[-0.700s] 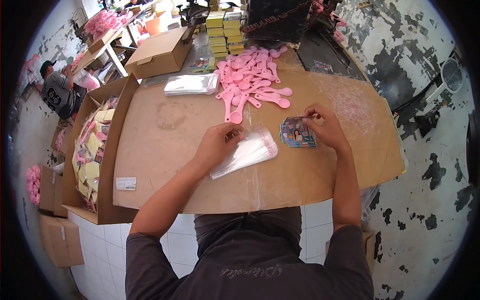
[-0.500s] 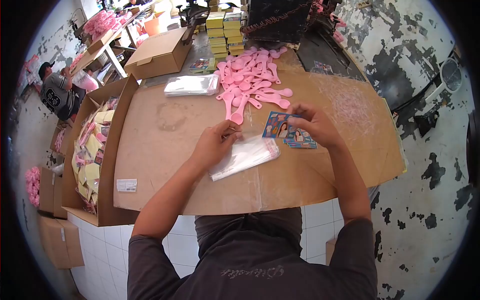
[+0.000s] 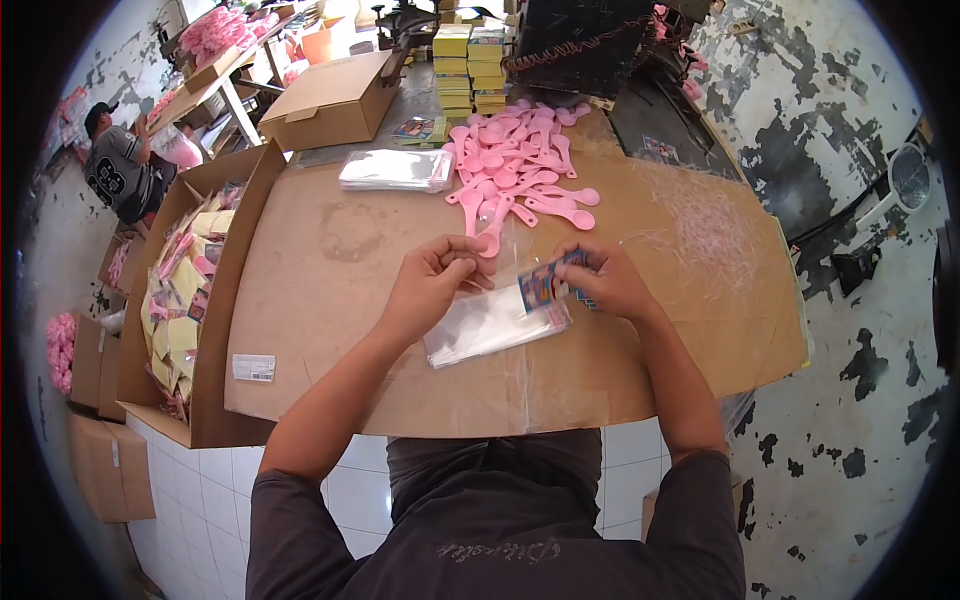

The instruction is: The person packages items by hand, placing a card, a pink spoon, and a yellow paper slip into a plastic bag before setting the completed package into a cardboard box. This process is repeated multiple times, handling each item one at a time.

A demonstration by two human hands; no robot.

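Observation:
My left hand (image 3: 436,284) is closed at the thumb and fingers beside a pink spoon (image 3: 489,243); what it pinches is too small to tell, perhaps clear film. My right hand (image 3: 604,284) grips a blue printed card (image 3: 540,287), tilted over the right part of a stack of clear plastic bags (image 3: 480,325). More blue cards (image 3: 586,300) show partly beneath the right hand. Beyond both hands lies a heap of pink spoons (image 3: 515,150), and left of it a second pile of clear bags (image 3: 396,170).
Cardboard (image 3: 320,290) covers the table. An open box (image 3: 205,300) of packed items stands at its left edge, a closed box (image 3: 330,100) behind. Yellow card stacks (image 3: 470,68) rise at the back. A person (image 3: 125,165) is at the far left.
My right hand and its card have moved down and left, over the bags. My left hand is slightly higher, by the nearest spoon. The whole view has shifted a little.

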